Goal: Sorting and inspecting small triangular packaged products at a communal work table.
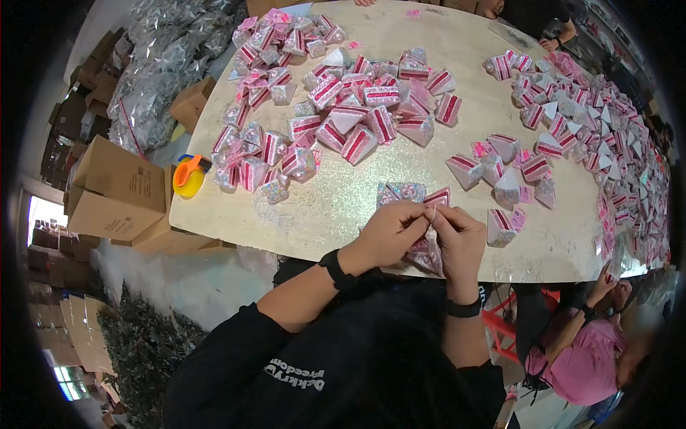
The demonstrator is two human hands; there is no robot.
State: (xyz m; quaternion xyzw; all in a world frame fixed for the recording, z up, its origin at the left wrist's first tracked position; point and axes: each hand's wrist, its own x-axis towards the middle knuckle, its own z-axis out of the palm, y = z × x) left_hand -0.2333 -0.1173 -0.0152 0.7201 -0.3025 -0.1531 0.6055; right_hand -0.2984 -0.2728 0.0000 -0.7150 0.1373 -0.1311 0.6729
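Left hand (386, 234) and right hand (462, 242): fingertips pinched together on thin strand (432, 211), above one cake-slice ornament (426, 257) at near edge of table (325, 214). One lone slice (500, 229) just right. Piled slices (350, 118) toward far-left corner, uncountable. Beyond left edge, cardboard box (114, 189), contents unseen. One tape dispenser (189, 176) on left edge.

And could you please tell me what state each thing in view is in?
Left hand: fingertips pinched; what they grip is too small to tell
Right hand: fingertips pinched, close against the left
Glittery piece under the hands: partly hidden
Middle cake-slice pieces: heaped loosely
Far-right pieces: densely piled
Dark wristbands: worn
Table: partly covered
Cardboard box: beside the table; open or shut, unclear
Plastic bundles: crumpled, heaped
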